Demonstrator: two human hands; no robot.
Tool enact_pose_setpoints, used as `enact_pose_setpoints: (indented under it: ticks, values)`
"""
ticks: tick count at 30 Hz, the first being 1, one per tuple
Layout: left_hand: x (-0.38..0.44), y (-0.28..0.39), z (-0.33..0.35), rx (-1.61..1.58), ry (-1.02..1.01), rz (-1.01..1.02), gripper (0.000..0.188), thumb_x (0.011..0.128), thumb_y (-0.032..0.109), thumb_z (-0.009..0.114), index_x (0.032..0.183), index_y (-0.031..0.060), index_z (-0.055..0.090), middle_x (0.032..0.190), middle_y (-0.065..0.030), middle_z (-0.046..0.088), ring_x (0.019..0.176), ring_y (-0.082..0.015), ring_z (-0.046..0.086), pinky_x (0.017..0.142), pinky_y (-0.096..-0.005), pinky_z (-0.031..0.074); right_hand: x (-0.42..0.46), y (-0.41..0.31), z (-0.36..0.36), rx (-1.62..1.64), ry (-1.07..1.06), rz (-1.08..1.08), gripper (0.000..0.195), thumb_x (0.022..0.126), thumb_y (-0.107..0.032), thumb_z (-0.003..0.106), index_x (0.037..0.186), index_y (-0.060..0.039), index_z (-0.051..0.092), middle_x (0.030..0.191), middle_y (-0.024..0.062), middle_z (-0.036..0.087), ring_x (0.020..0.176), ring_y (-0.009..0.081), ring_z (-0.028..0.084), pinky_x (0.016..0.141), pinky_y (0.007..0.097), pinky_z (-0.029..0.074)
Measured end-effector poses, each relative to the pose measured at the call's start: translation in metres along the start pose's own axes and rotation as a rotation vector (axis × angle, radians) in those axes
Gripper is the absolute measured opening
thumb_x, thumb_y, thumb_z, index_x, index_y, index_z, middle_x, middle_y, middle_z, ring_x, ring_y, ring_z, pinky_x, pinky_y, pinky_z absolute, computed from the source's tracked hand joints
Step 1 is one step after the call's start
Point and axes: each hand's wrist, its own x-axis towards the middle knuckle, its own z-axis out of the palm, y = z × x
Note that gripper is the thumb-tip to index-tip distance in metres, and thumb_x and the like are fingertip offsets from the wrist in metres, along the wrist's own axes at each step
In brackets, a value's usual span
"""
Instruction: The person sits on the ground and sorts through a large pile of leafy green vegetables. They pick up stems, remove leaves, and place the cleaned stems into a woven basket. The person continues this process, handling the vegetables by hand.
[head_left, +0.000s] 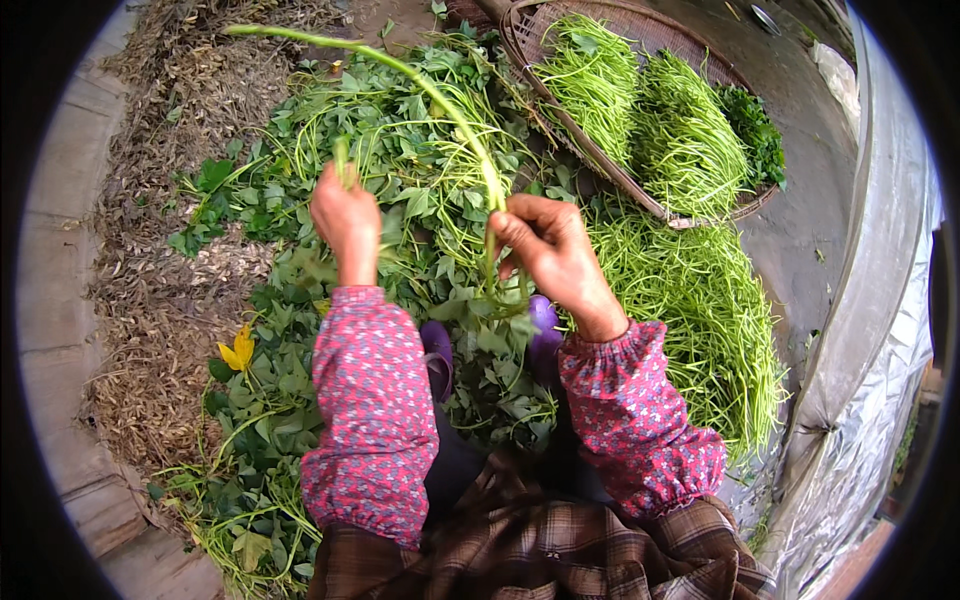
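Note:
My right hand (551, 251) pinches a bundle of long green stems (457, 124) between thumb and fingers; they arch up to the left, and leaves hang under the hand. My left hand (346, 217) is closed around a short piece of green stem (341, 157) that sticks up out of the fist; motion blurs it. Beneath both hands spreads a heap of leafy green vines (420, 195). Stripped green stems (690, 315) lie in a large pile to the right. Above that pile, a shallow woven basket (555, 112) holds bundles of stems and some dark green leaves (750, 135).
Dried pods and stalks (165, 300) cover the ground at left, beside paving slabs (56, 292). A yellow flower (238, 349) lies on the leaves. Purple shoes (437, 356) show between my arms. Clear plastic sheeting (840, 420) hangs along the right side.

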Motion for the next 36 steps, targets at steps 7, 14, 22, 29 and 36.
enact_pose_setpoints:
  ticks: [7,14,22,29,36]
  values:
    - [-0.058,0.017,0.021,-0.323,-0.489,0.358,0.028,0.092,0.021,0.040,0.081,0.0019,0.057,0.066,-0.0057,0.054,0.055,-0.0160,0.049,0.052,-0.0316,0.041,0.019,0.010,0.001,0.003,0.177,-0.013,0.019,0.085,-0.011,0.052,0.078,0.0068,0.057,0.063,0.0066,0.057,0.056,0.0096,0.056,0.046,0.0243,0.051]
    - [-0.061,0.026,0.012,-0.469,-0.814,0.233,0.024,0.088,0.020,0.049,0.101,-0.0003,0.055,0.073,-0.0056,0.057,0.063,-0.0143,0.051,0.058,-0.0275,0.044,0.020,0.009,-0.017,-0.290,0.139,0.011,0.025,0.085,-0.014,0.052,0.070,0.0047,0.059,0.049,0.0064,0.053,0.040,0.0094,0.048,0.039,0.0265,0.038]
    - [-0.011,-0.013,-0.006,-0.424,-0.305,0.029,0.016,0.081,0.021,0.060,0.084,0.0049,0.061,0.069,-0.0024,0.060,0.057,-0.0083,0.052,0.051,-0.0211,0.041,0.020,0.011,-0.050,0.641,0.227,0.105,0.016,0.088,-0.013,0.049,0.077,-0.0006,0.052,0.064,0.0049,0.052,0.051,0.0119,0.049,0.045,0.0240,0.043]
    - [-0.083,0.021,0.025,-0.666,-0.923,0.314,0.015,0.072,0.009,0.070,0.081,0.0004,0.061,0.072,-0.0010,0.061,0.064,-0.0078,0.056,0.063,-0.0223,0.048,0.030,0.013,-0.039,0.848,0.244,0.038,0.013,0.089,-0.010,0.046,0.087,0.0014,0.052,0.076,0.0079,0.054,0.064,0.0167,0.056,0.060,0.0303,0.054]
    - [-0.083,0.024,0.025,-0.829,-0.933,0.085,0.011,0.082,0.016,0.060,0.085,0.0076,0.053,0.062,0.0075,0.042,0.049,-0.0012,0.034,0.039,-0.0160,0.023,0.029,0.012,-0.041,0.115,0.408,-0.069,0.030,0.089,-0.020,0.049,0.101,0.0062,0.054,0.086,0.0109,0.059,0.076,0.0175,0.060,0.068,0.0284,0.052]
